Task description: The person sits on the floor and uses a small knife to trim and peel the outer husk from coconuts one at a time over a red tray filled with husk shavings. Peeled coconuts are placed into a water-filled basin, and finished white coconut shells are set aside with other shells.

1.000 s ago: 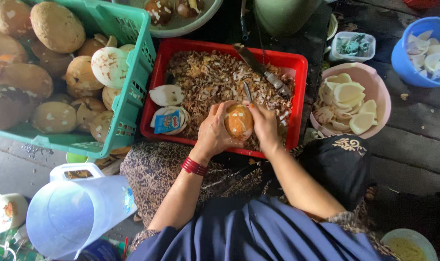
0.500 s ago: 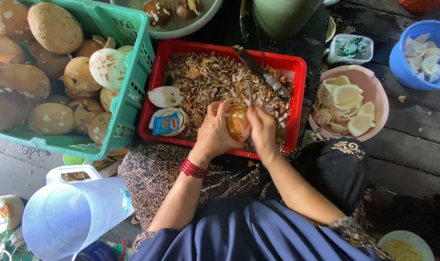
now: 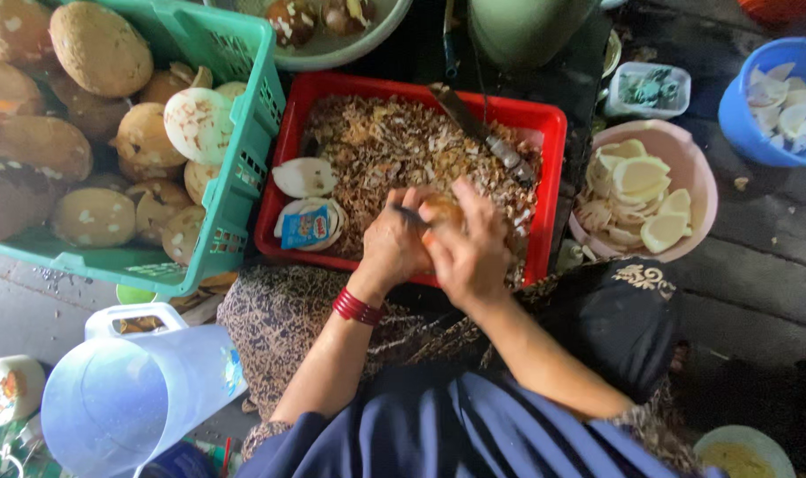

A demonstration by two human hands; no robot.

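Head view: both hands meet over the near edge of the red tray (image 3: 283, 177), clamped round one small brownish coconut piece (image 3: 440, 211) that's mostly hidden between them. Left hand (image 3: 394, 243) curled shut on it from the left, red bangles (image 3: 357, 307) on that wrist, a dark thin tool tip pokes out above the fingers, can't tell what it is. Right hand (image 3: 471, 248) wrapped over the top and right side, fingers closed. Tray under them is full of brown peel shavings (image 3: 385, 146); at its left end a white coconut half (image 3: 304, 177) and a small blue-and-white packet (image 3: 307, 226), a long knife (image 3: 482, 133) lies diagonally across the far right corner. Left of the tray, touching it, green crate (image 3: 243, 186) stacked with unpeeled brown coconuts (image 3: 97, 53). Right of the tray, pink bowl (image 3: 699, 177) with peeled pale pieces (image 3: 637, 190); blue bowl (image 3: 730, 115) with more white pieces further right, well apart. Clear plastic jug (image 3: 128, 398) near lower left, beside the person's knee. Patterned skirt and blue top fill the bottom
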